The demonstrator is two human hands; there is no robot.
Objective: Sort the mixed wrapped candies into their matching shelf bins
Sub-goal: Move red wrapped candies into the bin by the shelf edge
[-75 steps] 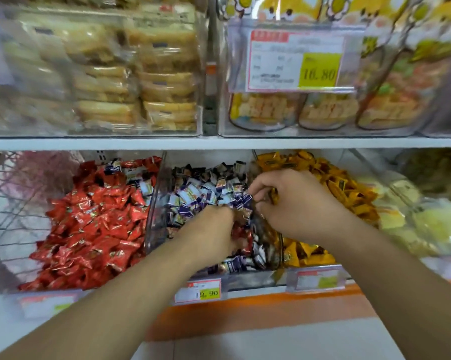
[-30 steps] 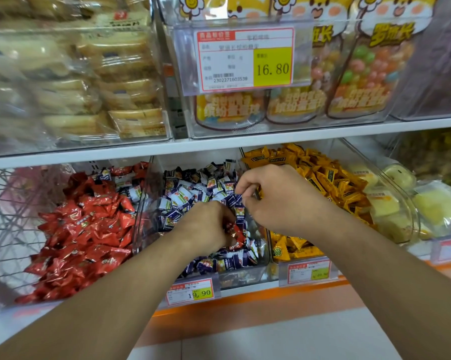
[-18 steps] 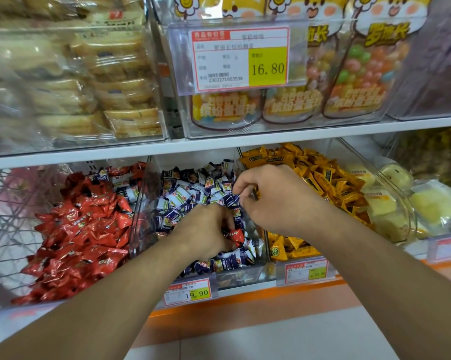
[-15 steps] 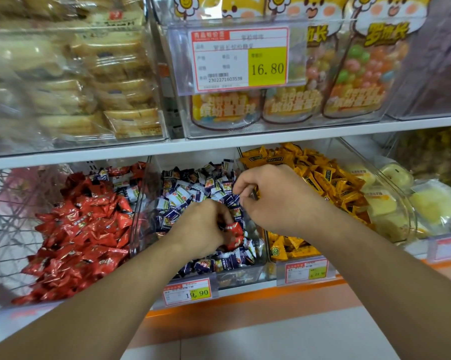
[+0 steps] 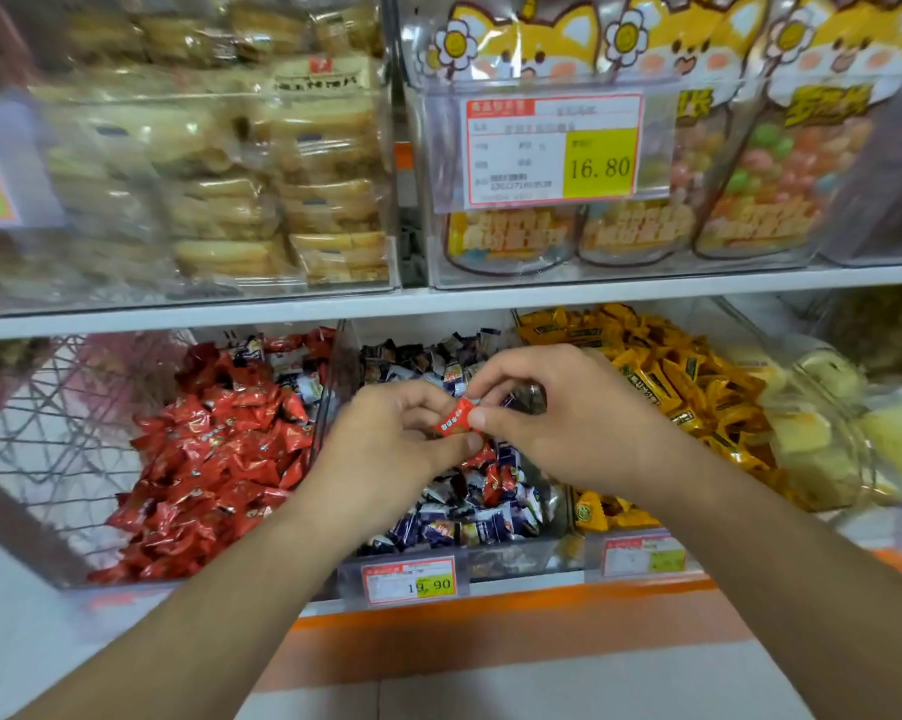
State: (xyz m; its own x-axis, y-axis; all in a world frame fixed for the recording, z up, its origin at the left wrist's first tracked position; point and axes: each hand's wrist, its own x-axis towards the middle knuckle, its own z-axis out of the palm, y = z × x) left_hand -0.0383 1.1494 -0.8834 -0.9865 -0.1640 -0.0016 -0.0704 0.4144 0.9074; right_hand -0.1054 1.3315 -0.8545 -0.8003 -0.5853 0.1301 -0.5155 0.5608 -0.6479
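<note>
Three clear bins stand side by side on the lower shelf. The left bin [image 5: 329, 366] is heaped with red wrapped candies [image 5: 215, 459], with a few blue-white ones at its back. The middle bin [image 5: 511, 561] holds blue-white candies [image 5: 464, 522] with a few red ones mixed in. The right bin [image 5: 578, 550] holds yellow candies [image 5: 667, 376]. Both hands hover over the middle bin. A small red candy [image 5: 455, 419] is pinched between my left hand [image 5: 391, 449] and the thumb and finger of my right hand [image 5: 568, 423].
A price tag reading 19.90 [image 5: 409, 582] hangs on the middle bin's front. A wire basket [image 5: 48, 433] stands at far left. Pale wrapped sweets [image 5: 823, 449] fill a bin at far right. The upper shelf [image 5: 438, 301] carries bread packs and candy bags.
Both hands have risen out of the blue-white candies. A single red candy now sits between the fingertips of both hands, above the middle bin.
</note>
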